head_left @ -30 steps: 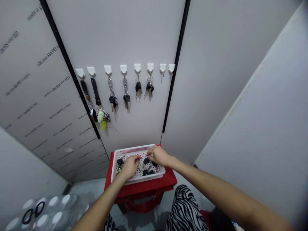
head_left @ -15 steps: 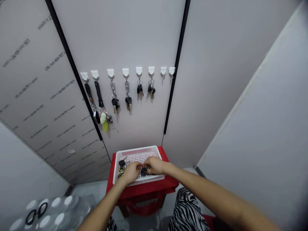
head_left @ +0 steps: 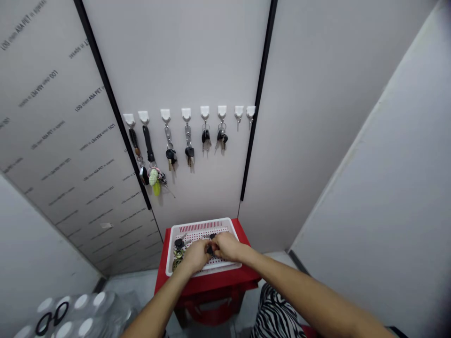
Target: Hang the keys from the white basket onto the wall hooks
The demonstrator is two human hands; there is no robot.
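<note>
Over a shallow white plastic basket (head_left: 197, 226), my left hand (head_left: 196, 256) and my right hand (head_left: 226, 246) meet with bent, closed fingers. Between the fingertips is a small bunch of keys with black heads (head_left: 210, 250), mostly covered by the fingers. Another black key head (head_left: 213, 235) shows just beyond the right fingertips; whether it belongs to the same bunch I cannot tell. At the basket's left side lie a key with a black head (head_left: 179, 243) and some brass-coloured pieces (head_left: 178, 254).
The basket stands on a red-covered stool (head_left: 211, 285). On the wall ahead, several white hooks hold keys (head_left: 189, 152); two bare hooks (head_left: 238, 111) are at the right end. Capped bottles (head_left: 84, 312) with a black-handled item (head_left: 52, 319) stand at lower left.
My view has tilted up slightly, so the wall and basket sit lower. My hands have drawn closer together around the keys, and a black key head now shows beyond the right fingertips.
</note>
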